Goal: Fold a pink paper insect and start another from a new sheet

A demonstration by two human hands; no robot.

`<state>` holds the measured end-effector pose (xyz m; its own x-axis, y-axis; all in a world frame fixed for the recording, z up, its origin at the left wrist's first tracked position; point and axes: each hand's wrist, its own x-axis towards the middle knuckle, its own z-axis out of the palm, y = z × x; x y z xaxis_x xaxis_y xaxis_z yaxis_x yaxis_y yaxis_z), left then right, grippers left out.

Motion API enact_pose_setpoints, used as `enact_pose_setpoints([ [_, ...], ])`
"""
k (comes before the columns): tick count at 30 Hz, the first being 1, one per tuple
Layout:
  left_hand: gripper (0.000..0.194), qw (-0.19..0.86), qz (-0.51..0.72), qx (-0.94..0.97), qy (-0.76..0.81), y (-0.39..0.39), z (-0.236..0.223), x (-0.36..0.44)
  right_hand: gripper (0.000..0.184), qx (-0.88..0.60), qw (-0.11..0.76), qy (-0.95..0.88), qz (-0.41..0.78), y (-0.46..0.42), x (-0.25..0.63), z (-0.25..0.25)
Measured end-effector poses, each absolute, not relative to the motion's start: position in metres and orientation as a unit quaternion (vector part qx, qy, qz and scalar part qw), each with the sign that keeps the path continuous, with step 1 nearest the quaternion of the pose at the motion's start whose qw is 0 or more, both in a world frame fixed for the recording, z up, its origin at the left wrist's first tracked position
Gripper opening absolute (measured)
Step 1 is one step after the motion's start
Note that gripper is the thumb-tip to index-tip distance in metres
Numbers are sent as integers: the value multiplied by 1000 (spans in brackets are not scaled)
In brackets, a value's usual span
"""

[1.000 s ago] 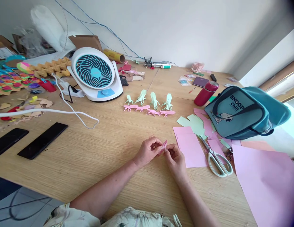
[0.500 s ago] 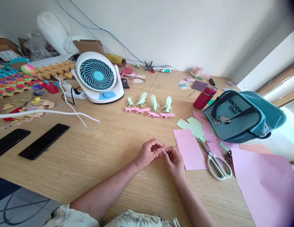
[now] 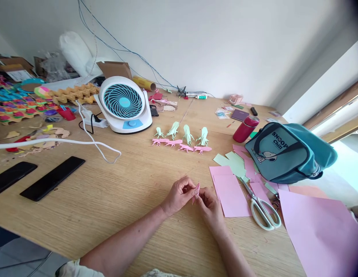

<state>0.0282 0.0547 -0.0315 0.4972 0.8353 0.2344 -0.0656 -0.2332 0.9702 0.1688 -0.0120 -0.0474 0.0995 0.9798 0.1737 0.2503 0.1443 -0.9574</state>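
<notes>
Between my two hands is a small folded piece of pink paper (image 3: 197,187), mostly covered by fingers. My left hand (image 3: 180,195) pinches it between thumb and forefinger. From the other side my right hand (image 3: 210,206) grips its lower right part, fingers curled. Beyond the hands, several pink folded paper insects (image 3: 186,147) stand in a row, with several pale green ones (image 3: 187,134) upright behind them. To the right of my right hand lie pink paper rectangles (image 3: 232,194) and white-handled scissors (image 3: 262,209).
A white and blue fan (image 3: 124,104) stands back left, its white cable (image 3: 95,143) looping across the table. Two black phones (image 3: 53,178) lie at left. On the right are a red flask (image 3: 246,129), a teal bag (image 3: 282,154), green paper scraps (image 3: 233,163) and a large pink sheet (image 3: 317,227).
The head view has tilted up slightly, so the scene sits lower. Both hands still hold the pink paper, whose visible part looks slightly turned between the fingers.
</notes>
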Motion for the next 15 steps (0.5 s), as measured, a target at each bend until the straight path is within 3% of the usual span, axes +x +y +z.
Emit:
enact_pose_setpoints([
  [15, 23, 465, 433, 710, 303, 52, -25, 27, 29, -562, 499, -592, 291, -15, 162, -36],
])
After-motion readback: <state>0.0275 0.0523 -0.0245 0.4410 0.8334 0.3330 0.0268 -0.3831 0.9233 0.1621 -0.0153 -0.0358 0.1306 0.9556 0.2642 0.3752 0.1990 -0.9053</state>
